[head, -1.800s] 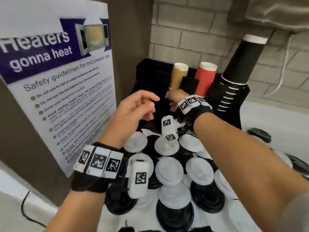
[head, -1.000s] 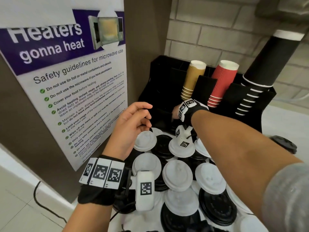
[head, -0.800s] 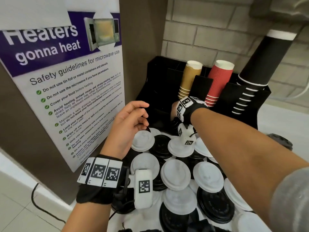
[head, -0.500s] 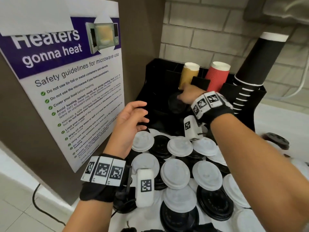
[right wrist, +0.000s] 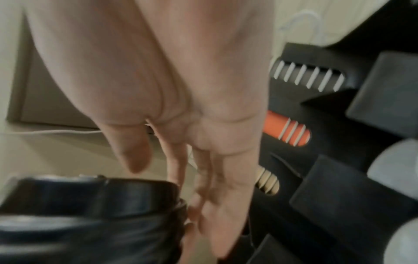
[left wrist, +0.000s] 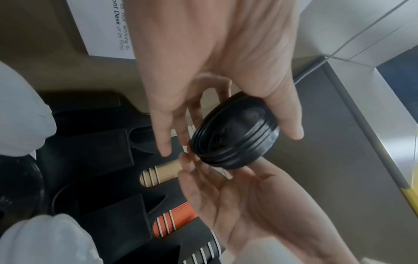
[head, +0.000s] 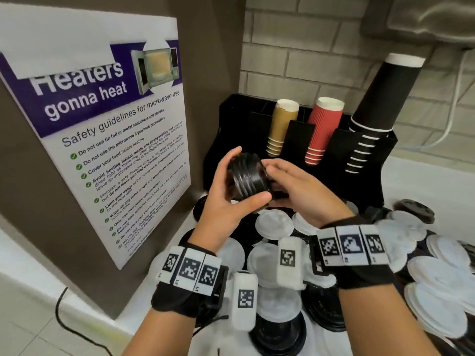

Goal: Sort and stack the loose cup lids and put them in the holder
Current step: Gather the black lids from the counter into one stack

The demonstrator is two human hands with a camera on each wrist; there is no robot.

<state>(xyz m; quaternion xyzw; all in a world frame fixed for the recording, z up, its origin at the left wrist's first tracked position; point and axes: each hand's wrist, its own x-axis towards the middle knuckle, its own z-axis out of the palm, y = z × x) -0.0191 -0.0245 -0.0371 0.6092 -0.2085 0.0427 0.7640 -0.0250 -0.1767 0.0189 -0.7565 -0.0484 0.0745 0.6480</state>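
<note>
Your left hand (head: 226,201) gripped the stack of black lids (head: 248,176) by its ribbed rim, your right hand (head: 295,186) lay straight-fingered at its 3 o'clock side; it looked light, slick, crushable.

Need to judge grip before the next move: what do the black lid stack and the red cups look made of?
Black lid stack: looks like thin moulded plastic, semi-gloss; sharp ridged rims catch the light.
Red cups: probably paper, matte; fine ribbed walls and white rolled rims.
</note>
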